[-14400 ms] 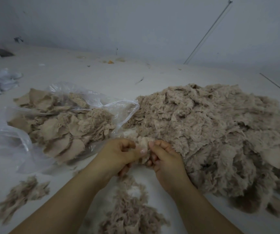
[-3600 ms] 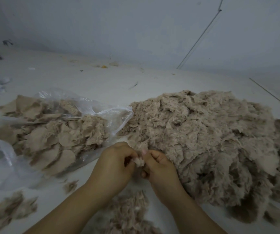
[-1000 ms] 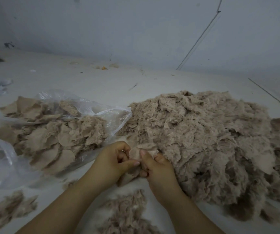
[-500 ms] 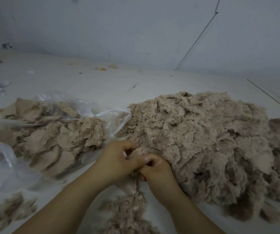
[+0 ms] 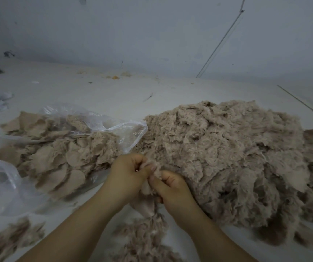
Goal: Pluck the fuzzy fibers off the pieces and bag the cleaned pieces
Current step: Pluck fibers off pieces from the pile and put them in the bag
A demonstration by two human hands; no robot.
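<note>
I see a pale counter (image 5: 114,95) running back to a plain grey wall (image 5: 152,31). On it lie one big heap of fuzzy pieces (image 5: 227,157) at right, one clear plastic bag (image 5: 125,131) of cleaned pieces at left, and two small tufts of plucked fibers (image 5: 144,239) near me. My left hand (image 5: 127,174) and right hand (image 5: 172,188) meet at the heap's near edge, fingers of both curled, pinching one piece (image 5: 148,188) between them.

A beige piece (image 5: 148,201) is seen in the grip. Right of it, a grey-beige pile (image 5: 227,157); left, a clear bag (image 5: 125,131); underneath, a white table (image 5: 95,95).
</note>
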